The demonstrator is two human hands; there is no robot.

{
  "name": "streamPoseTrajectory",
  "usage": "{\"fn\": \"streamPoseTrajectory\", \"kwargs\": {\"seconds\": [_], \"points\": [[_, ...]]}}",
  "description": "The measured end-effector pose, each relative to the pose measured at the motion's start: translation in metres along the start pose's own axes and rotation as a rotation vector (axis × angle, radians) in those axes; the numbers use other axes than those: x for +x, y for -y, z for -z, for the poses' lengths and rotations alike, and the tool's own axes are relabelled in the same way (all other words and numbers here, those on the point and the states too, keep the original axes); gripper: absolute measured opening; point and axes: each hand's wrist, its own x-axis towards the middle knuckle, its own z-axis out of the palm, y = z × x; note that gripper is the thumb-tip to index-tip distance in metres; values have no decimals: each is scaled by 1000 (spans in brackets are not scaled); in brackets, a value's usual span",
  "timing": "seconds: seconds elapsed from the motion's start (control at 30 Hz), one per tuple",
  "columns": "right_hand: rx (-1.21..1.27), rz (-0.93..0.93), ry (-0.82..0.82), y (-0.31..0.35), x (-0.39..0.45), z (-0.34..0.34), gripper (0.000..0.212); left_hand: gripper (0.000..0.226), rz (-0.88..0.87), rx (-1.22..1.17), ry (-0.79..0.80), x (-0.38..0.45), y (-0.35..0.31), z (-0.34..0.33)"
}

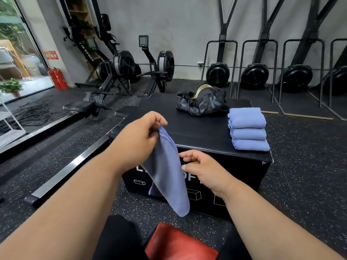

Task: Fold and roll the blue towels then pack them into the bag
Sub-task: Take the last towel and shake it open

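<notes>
**Q.** Below the left grip, how does the towel lie?

**A.** The left hand [139,136] pinches the top corner of one blue towel [167,171] between thumb and curled fingers. The cloth hangs straight down from that pinch, so its long axis is vertical and its free end is the lowest point, in front of the black box [202,132] that serves as the counter.

**Q.** Where is the right grip relative to the cloth?

**A.** The right hand [199,167] sits lower than the left, just beside the towel's right edge, about midway along the hanging length. Its fingers are curled with the thumb close to the forefinger; whether they already pinch the hem or only touch it cannot be told from this view.

**Q.** Which relation governs the coming move?

**A.** Probably the drop from the upper pinch to the lower corners. To fold, the cloth must be spread flat, so the right hand, being nearer the free edge, is better placed to run along it to a second corner. The counter top lies beyond and above the right grip, well within reach of both arms.

**Q.** Where are the other task items?

**A.** Beyond and to the right of both grips, a stack of folded towels [247,128] rests on the counter's right side. The black bag [202,102] lies farther back on the same top, just behind the stack and apart from both hands.
</notes>
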Motion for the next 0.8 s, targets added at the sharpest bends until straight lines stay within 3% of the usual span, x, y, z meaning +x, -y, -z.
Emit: {"fn": "streamPoseTrajectory", "kwargs": {"seconds": [0.17, 0.33, 0.8], "points": [[-17, 15, -9, -4, 1, -1, 36, 52, -148, 313, -7, 27, -16, 31], [-46, 12, -17, -9, 3, -5, 46, 48, -241, 474, -59, 48, -24, 52], [-46, 66, -67, -18, 11, -2, 63, 51, -345, 464, -180, 55, -34, 46]]}}
